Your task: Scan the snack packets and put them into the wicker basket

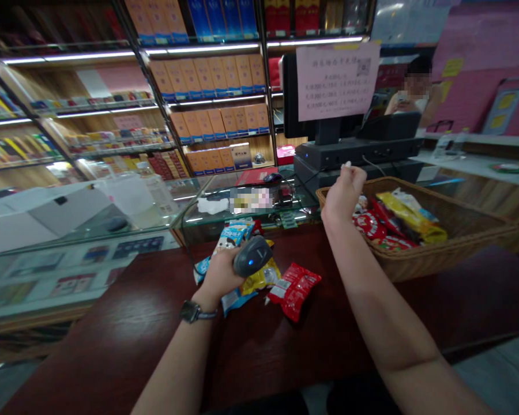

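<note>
Tightly, the left hand's fingers [223, 266] clench a handheld barcode scanner [251, 256], whose long axis slants up and to the right, its nose pointing away from the person, just above snack packets [294, 291] on the dark red tabletop [112, 357]. The right hand [343, 196], curled and holding nothing visible, hovers at the rim of a wicker basket [458, 230] filled with wrapped snacks [398, 222].
</note>
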Tool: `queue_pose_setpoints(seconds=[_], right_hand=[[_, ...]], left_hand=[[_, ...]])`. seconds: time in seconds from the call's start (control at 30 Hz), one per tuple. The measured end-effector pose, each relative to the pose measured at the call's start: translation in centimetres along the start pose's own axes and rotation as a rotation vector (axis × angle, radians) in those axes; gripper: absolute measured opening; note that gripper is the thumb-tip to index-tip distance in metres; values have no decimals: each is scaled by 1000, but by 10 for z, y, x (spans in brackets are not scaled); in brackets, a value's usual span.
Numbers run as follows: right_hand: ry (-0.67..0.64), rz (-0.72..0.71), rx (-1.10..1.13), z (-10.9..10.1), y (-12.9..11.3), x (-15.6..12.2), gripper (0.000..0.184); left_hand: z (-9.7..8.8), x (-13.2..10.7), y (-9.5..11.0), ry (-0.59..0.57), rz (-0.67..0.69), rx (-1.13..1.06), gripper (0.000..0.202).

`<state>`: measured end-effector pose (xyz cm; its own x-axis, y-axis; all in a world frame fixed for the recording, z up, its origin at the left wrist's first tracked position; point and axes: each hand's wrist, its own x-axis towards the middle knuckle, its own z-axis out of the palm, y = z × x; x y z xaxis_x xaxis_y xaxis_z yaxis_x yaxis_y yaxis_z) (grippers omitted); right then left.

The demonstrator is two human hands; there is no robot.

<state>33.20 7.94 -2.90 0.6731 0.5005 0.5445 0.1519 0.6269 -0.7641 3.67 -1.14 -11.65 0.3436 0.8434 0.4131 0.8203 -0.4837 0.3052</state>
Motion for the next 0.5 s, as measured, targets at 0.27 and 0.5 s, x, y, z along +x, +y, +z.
queue_pose_setpoints(seconds=[0.27,0.5], right_hand=[[-1171,240,-454,8,-1,-28,28],[-2181,204,-952,26,30,-81,50]], left_hand=[[1,1,-4,48,-6,21,18],[2,1,-4,30,15,19,18]])
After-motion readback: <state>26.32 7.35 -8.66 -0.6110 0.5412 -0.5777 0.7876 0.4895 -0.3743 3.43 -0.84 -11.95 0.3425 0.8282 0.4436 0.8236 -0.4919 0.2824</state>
